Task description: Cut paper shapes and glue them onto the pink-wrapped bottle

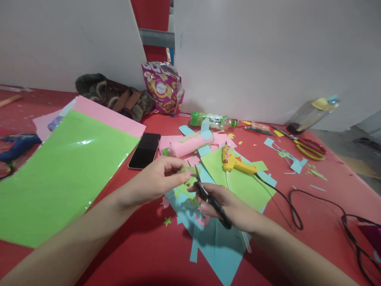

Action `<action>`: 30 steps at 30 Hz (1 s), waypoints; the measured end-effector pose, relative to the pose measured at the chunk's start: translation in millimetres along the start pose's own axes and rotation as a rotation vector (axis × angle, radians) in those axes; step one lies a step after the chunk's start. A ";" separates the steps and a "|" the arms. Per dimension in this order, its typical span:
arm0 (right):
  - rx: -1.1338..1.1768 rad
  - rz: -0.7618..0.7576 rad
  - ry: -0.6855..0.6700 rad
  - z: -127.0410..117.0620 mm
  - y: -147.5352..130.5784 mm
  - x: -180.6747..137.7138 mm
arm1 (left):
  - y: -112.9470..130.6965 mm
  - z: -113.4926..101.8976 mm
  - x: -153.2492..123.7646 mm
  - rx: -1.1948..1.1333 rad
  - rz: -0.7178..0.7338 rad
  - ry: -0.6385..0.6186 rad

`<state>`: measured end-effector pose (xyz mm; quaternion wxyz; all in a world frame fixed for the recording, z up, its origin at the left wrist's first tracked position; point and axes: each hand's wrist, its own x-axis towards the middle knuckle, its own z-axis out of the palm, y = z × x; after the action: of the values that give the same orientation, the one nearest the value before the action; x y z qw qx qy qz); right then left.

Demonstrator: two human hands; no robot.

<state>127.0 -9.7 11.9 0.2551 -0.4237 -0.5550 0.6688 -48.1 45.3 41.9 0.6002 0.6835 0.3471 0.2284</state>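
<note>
Red desk (133,246) showing many bright colours

The held scrap (190,182) is showing light green, while the scissors (219,211) are showing black handles. One sheet (223,256) is showing pale blue. The glue gun (236,163) is showing yellow, its cord (276,193) black. The roll (190,145) is pairing pink with green cut-outs. The snack bag (162,89) is mixing magenta, yellow and white. The bottle (195,119) is showing green beside a white label (216,120).

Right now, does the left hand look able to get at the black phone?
Probably yes: the phone lies close to the left hand, screen up, with nothing seen on top. That hand is pinching a green paper piece, though, so it would likely need to let go first.
</note>
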 end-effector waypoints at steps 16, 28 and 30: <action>-0.069 -0.026 -0.049 -9.8 -4.4 -2.5 | -2.9 -1.2 1.2 0.097 -0.081 -0.032; -0.115 -0.092 -0.198 -21.6 -8.0 -4.2 | -8.1 -1.6 4.2 -0.066 -0.170 -0.038; -0.115 -0.095 -0.199 -21.6 -8.2 -3.7 | -9.5 -1.8 4.1 -0.081 -0.181 -0.039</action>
<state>146.2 0.7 20.3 0.2054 -0.3425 -0.6345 0.6617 -48.6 49.9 32.5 0.6523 0.6287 0.3860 0.1737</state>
